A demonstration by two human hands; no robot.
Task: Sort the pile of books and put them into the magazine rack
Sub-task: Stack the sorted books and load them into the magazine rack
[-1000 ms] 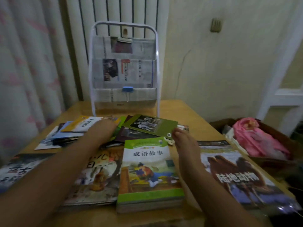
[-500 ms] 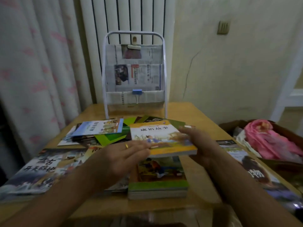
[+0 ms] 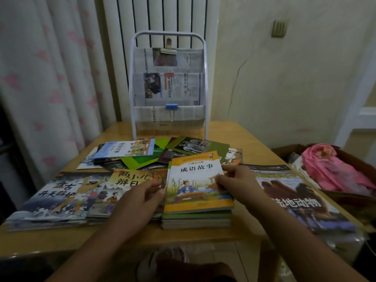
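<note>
A: Why is the orange-covered book [image 3: 198, 183] lying where it is, at the centre of the frame?

B: It sits on top of a small stack [image 3: 196, 219] of like-sized books near the front edge of the tabletop [image 3: 240, 131]; I judge that stack to be one sorted group, with the large picture books [image 3: 61, 197] fanned out at the lower left and the big camel book [image 3: 295, 198] at the lower right as others; the loose heap [image 3: 154, 152] of thin green and blue books above the centre looks unsorted.

A: And the hands?

B: The right hand [image 3: 237, 185] has the grip on the orange book's right edge, thumb on the cover and fingers curled at the side, so it holds that book; the left hand [image 3: 140, 197] lies at the book's left edge with fingers loosely bent; whether it pinches the book or only steadies it, I cannot tell.

A: Why both sides?

B: Probably to square the book on the stack; that is a judgement.

A: The magazine rack [image 3: 168, 84]?

B: Upright at the far edge of the tabletop, upper centre; newspapers fill its pockets, a blue clip [image 3: 171, 107] on the lowest; no book from the pile is in it yet.
</note>
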